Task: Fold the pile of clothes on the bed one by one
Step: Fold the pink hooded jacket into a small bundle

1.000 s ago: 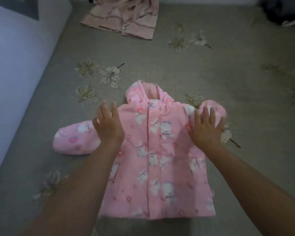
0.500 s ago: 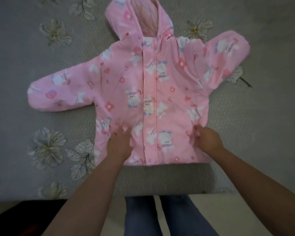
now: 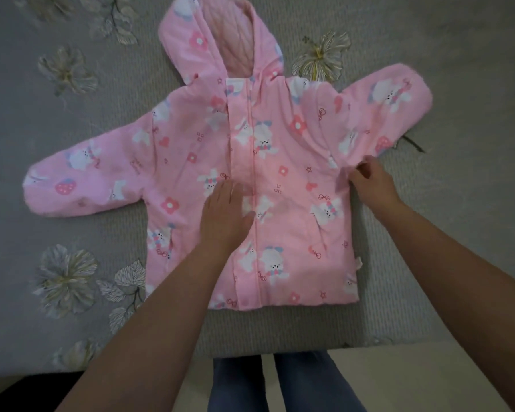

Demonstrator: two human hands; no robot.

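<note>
A small pink hooded jacket (image 3: 280, 179), printed with white bunnies and flowers, lies front side up and spread flat on a grey bed cover (image 3: 458, 203) patterned with pale flowers. The left hand (image 3: 225, 215) rests palm down on the jacket's front, just left of the centre closure, fingers straight and together, pressing the fabric flat without gripping it. The right hand (image 3: 372, 185) is at the jacket's right edge, just below the armpit, its fingers curled and pinching a fold of the pink fabric. Beyond the right hand, the right sleeve angles up and away. Far out to the left of the left hand, the other sleeve lies stretched sideways. The hood sits above both hands, open, showing quilted lining. Below the forearms, the bed's edge and the person's blue jeans (image 3: 283, 385) show.
</note>
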